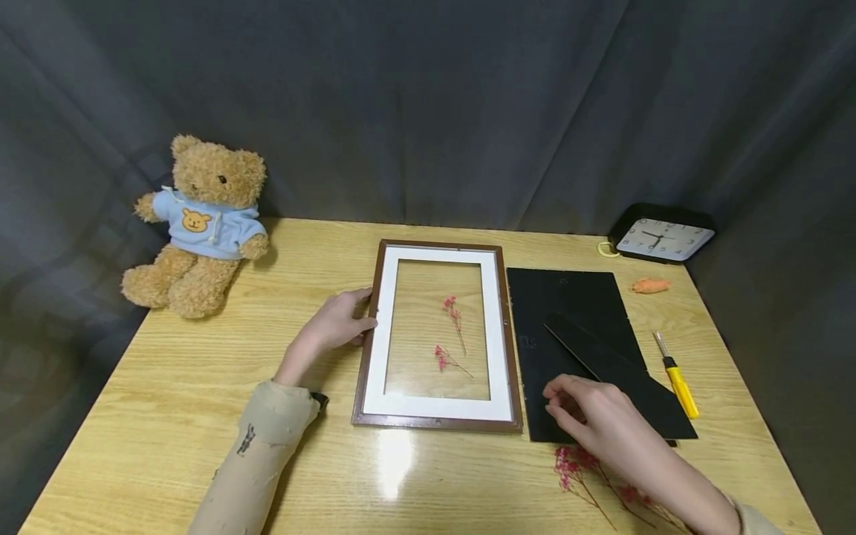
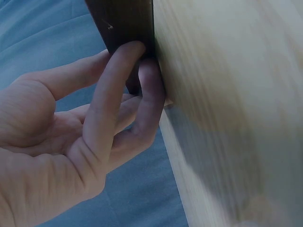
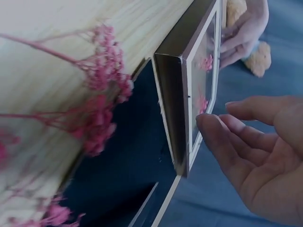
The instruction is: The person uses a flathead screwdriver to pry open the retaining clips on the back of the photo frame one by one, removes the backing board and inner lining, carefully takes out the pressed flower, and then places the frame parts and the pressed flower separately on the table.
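Head view: a tug from the left hand point(image 1: 337, 319), gripping the frame point(image 1: 414, 422) at nine o'clock, could shift its pink sprigs point(image 1: 450, 305), while the right hand point(image 1: 595, 412) hovers empty, loosely curled, at four o'clock.

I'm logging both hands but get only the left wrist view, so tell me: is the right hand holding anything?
Observer: No, nothing shows in the right hand's grasp.
Operator: I see just an edge of the picture frame. What shows within its opening?
Observer: Two pink flower sprigs, one nearer the bottom edge in the head view.
Operator: Is any tool lying about?
Observer: Yes, a yellow-handled tool lies on the table, beside the black panels.
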